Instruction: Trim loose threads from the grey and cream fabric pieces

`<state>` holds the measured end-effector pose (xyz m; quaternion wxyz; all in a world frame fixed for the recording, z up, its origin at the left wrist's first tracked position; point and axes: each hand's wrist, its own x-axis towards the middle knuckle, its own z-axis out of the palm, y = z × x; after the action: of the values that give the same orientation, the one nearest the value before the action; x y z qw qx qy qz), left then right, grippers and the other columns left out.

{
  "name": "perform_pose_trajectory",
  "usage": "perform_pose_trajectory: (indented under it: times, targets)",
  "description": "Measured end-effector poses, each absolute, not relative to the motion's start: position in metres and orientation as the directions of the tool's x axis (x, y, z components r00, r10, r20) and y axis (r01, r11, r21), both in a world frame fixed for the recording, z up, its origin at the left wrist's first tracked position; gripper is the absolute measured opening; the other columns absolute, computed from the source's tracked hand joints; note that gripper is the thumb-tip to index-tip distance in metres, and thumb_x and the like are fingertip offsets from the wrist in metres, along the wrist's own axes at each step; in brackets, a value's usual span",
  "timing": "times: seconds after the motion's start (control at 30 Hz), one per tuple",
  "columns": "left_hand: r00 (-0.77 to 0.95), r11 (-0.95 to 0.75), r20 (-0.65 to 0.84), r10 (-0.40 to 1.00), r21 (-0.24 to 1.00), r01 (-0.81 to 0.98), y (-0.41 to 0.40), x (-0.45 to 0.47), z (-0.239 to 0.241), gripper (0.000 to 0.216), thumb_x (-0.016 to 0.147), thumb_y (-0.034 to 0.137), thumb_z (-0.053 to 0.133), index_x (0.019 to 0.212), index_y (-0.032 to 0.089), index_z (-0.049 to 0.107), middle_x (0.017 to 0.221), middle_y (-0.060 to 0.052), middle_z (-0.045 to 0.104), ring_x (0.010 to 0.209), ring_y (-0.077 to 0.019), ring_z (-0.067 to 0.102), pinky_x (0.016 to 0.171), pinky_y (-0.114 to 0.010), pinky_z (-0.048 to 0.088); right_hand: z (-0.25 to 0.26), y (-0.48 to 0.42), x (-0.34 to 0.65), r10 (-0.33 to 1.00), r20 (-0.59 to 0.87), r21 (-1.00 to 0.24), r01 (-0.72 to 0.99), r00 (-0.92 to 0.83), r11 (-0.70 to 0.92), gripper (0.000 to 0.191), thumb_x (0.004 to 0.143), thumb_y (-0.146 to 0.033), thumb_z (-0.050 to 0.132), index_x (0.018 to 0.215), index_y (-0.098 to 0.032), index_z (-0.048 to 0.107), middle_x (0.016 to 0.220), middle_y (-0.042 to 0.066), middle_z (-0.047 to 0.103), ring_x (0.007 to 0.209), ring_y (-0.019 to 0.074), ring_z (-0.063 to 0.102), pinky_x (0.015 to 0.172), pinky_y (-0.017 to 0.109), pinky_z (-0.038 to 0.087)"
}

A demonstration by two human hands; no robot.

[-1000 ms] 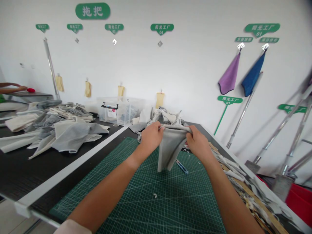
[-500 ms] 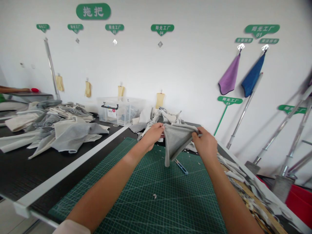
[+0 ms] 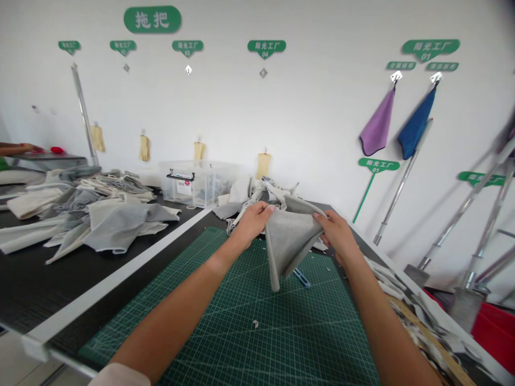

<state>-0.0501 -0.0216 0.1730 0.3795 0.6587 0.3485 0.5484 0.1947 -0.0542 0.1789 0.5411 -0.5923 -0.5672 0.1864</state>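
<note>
A grey piece of cloth (image 3: 290, 233) hangs between my hands above the green cutting mat (image 3: 241, 300). My left hand (image 3: 255, 221) pinches its upper left corner, and my right hand (image 3: 332, 229) grips its upper right edge. The cloth droops in folds, its lower tip hanging over the mat. Partly covered by it, a pair of blue thread snips (image 3: 301, 278) lies on the mat; the blades are hidden. Nearer to me, a small white scrap (image 3: 255, 324) rests on the mat.
Grey and white cloths are heaped at left (image 3: 116, 220) and behind my hands (image 3: 241, 195). A clear plastic box (image 3: 181, 185) stands at the back. Cloth strips (image 3: 426, 321) line the right edge. Mop poles (image 3: 402, 187) lean on the wall. Far left, another person's hand (image 3: 30, 147) shows.
Both hands have brought the cloth slightly closer and lower, and more of its face shows. It now covers the tips of the snips. My right hand has shifted a little left.
</note>
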Motion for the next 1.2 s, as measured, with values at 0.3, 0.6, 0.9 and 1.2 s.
perform_pose_trajectory:
  times: [0.3,0.6,0.9,1.2]
  targets:
    - [0.141,-0.337,0.35,0.926,0.935,-0.112,-0.016,-0.056,0.18,0.025,0.085,0.041,0.058,0.083,0.016,0.061,0.079,-0.002,0.06,0.07,-0.0132,0.053,0.064,-0.024,0.043,0.191,-0.059,0.198,0.903,0.24,-0.96,0.229,0.357,0.164,0.029,0.09,-0.047,0.045,0.08,-0.022,0.055,0.047,0.004,0.059,0.047,0.022,0.061,0.045,0.03,0.047]
    - [0.044,-0.556,0.58,0.813,0.753,0.353,-0.019,-0.063,0.182,0.026,0.087,0.044,0.06,0.079,0.02,0.061,0.065,0.001,0.056,0.061,-0.0147,0.05,0.06,-0.024,0.032,0.193,-0.064,0.204,0.893,0.411,-0.831,0.477,0.184,0.285,0.032,0.084,-0.051,0.062,0.083,-0.019,0.062,0.057,-0.002,0.057,0.052,0.0145,0.053,0.051,0.025,0.042]
    - [0.064,-0.596,0.644,0.762,0.66,0.457,-0.014,-0.072,0.19,0.038,0.098,0.04,0.04,0.076,0.019,0.062,0.074,-0.004,0.065,0.074,-0.0193,0.059,0.07,-0.027,0.038,0.192,-0.06,0.208,0.856,0.473,-0.595,0.792,0.209,0.136,0.029,0.095,-0.039,0.042,0.109,-0.022,0.06,0.069,0.002,0.067,0.052,0.0176,0.06,0.058,0.029,0.044]
    - [0.051,-0.576,0.622,0.782,0.687,0.443,-0.01,-0.075,0.189,0.014,0.084,0.024,0.06,0.091,0.02,0.071,0.088,-0.006,0.072,0.082,-0.0215,0.063,0.08,-0.031,0.044,0.188,-0.055,0.222,0.759,0.571,-0.578,0.81,0.313,0.101,0.033,0.091,-0.031,0.048,0.121,-0.022,0.059,0.095,0.007,0.071,0.066,0.0188,0.064,0.067,0.031,0.048]
